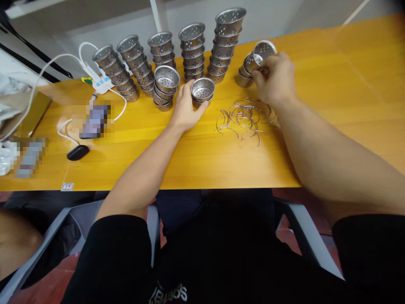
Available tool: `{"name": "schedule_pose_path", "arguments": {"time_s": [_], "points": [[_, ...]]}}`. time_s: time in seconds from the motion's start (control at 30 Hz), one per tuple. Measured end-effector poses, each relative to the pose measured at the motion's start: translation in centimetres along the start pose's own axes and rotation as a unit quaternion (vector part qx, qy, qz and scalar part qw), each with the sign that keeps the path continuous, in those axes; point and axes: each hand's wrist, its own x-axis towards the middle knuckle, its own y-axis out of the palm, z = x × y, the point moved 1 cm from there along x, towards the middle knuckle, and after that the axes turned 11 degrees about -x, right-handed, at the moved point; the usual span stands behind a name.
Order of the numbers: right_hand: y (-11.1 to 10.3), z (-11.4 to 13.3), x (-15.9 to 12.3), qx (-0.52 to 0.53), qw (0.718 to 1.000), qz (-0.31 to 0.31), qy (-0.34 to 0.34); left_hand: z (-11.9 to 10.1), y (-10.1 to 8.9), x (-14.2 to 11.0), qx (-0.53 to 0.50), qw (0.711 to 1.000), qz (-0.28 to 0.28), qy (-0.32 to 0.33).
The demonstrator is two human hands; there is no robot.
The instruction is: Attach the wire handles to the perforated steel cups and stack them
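Observation:
My left hand is closed around a short stack of perforated metal cups standing on the table. Just left of it stands another short stack of the same cups. Over at the right, my right hand grips a perforated metal cup, tilted with its mouth up and to the right. This cup rests in or against another cup on the table; my fingers partly hide where they meet. Between my hands and nearer to me lies a loose heap of thin curved wire pieces.
Tall cup stacks line the back of the yellow table. To the left are a power strip with white cables, a blurred phone and a black oval object. Another person's limb shows at lower left.

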Motion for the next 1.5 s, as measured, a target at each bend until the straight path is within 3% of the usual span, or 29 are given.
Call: {"name": "schedule_pose_path", "arguments": {"time_s": [0.17, 0.3, 0.43, 0.57, 0.77, 0.97, 1.2, 1.33, 1.4, 1.5], "points": [[-2.1, 1.7, -1.1, 0.051, 0.998, -0.035, -0.02, -1.2, 0.0, -0.3, -0.008, 1.0, -0.003, 0.02], [-4.1, 4.1, -2.9, 0.058, 0.991, -0.04, -0.112, -2.5, -0.3, -0.4, 0.008, 0.999, -0.011, 0.037], [-5.4, 6.7, -4.7, 0.045, 0.974, 0.042, -0.218, -4.0, -0.4, -0.4, -0.003, 1.0, 0.007, 0.025], [-5.3, 7.8, -5.5, -0.025, 0.966, 0.107, -0.235, -4.6, -0.2, -0.6, 0.021, 0.999, 0.03, 0.025], [-5.1, 8.2, -6.1, 0.088, 0.941, 0.108, -0.309, -4.2, 0.2, -1.0, 0.026, 0.997, 0.047, 0.058], [-5.9, 8.0, -6.1, 0.135, 0.943, 0.085, -0.292, -4.2, 0.2, -0.9, 0.021, 0.997, 0.057, 0.051], [-4.7, 8.1, -6.1, 0.065, 0.956, 0.11, -0.263, -4.5, 0.2, -1.1, 0.015, 0.996, 0.047, 0.078], [-5.2, 8.5, -6.5, 0.083, 0.958, 0.09, -0.259, -4.5, 0.2, -1.2, 0.014, 0.996, 0.037, 0.079], [-5.3, 7.8, -6.2, 0.083, 0.959, 0.084, -0.256, -4.4, 0.3, -1.2, 0.009, 0.997, 0.031, 0.068], [-4.5, 5.5, -4.7, -0.011, 0.966, 0.116, -0.23, -4.3, 0.3, -1.0, 0.008, 0.998, 0.025, 0.063]]}}
